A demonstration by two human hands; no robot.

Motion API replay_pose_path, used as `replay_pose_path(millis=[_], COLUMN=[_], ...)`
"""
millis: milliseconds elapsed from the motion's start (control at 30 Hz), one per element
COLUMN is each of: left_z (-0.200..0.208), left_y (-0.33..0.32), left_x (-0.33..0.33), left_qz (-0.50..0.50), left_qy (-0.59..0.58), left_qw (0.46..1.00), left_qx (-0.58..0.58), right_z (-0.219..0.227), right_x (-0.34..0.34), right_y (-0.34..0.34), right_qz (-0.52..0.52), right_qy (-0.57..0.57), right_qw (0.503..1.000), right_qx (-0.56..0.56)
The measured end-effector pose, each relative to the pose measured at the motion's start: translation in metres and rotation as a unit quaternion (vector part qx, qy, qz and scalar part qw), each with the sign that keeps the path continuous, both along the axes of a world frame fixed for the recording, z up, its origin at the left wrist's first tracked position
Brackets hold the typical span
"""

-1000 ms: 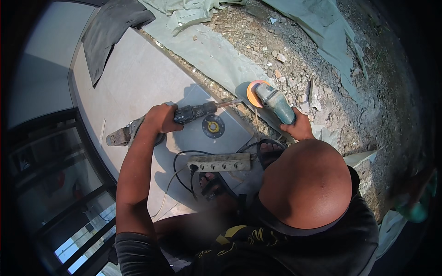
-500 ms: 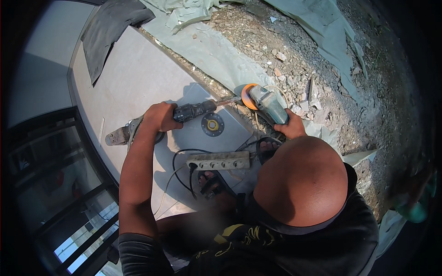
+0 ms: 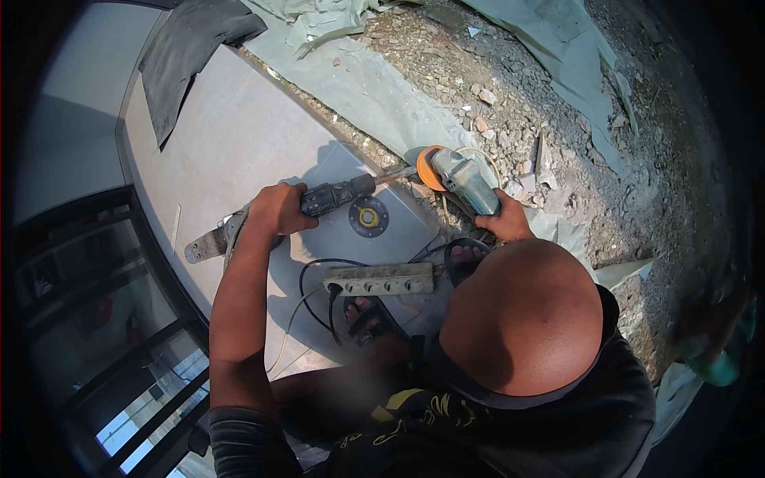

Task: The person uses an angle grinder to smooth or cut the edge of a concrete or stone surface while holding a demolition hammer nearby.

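My left hand (image 3: 276,209) is wrapped round a dark rotary hammer (image 3: 339,196) that lies slantwise above the tiles. Its long metal chisel bit (image 3: 396,174) points right, and the tip meets or nearly meets the orange disc (image 3: 431,168) of an angle grinder. That green-grey angle grinder (image 3: 470,187) is held by its body in my right hand (image 3: 507,218), whose wrist passes behind my bent knee (image 3: 522,315). Whether disc and bit truly touch, I cannot tell. Below the hammer lies a round dark disc (image 3: 368,217) with a yellow centre.
A dusty power strip (image 3: 378,280) with a black plug and cables sits by my sandalled feet. Past the edge of the grey tiles (image 3: 231,135) are rubble (image 3: 486,119) and pale green sheeting (image 3: 374,95). A dark sheet (image 3: 187,60) lies far left, near a dark-framed glass door (image 3: 96,279).
My left hand and the rear of the rotary hammer have shifted slightly to the right. The right hand and angle grinder stay almost in place.
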State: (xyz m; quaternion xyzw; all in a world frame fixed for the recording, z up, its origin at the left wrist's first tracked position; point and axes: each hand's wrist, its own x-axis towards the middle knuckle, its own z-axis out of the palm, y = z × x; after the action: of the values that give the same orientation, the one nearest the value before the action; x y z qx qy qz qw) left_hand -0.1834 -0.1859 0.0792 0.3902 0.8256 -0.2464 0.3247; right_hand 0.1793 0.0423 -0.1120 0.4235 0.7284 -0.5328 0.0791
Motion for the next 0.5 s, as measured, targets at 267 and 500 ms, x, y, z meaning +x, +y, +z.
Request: replay_pose_path(millis=[267,500], left_z=[-0.001,-0.001], left_y=[-0.006,-0.005], left_x=[0.000,0.002], left_qz=[0.000,-0.001], left_qy=[0.003,0.003], left_qw=[1.000,0.999], left_qx=[0.021,0.036], right_z=[-0.013,-0.013], right_x=[0.000,-0.004], right_y=[0.001,0.001], right_qz=[0.011,0.007], right_qy=[0.000,-0.006], right_qw=[1.000,1.000], right_qx=[-0.001,-0.008])
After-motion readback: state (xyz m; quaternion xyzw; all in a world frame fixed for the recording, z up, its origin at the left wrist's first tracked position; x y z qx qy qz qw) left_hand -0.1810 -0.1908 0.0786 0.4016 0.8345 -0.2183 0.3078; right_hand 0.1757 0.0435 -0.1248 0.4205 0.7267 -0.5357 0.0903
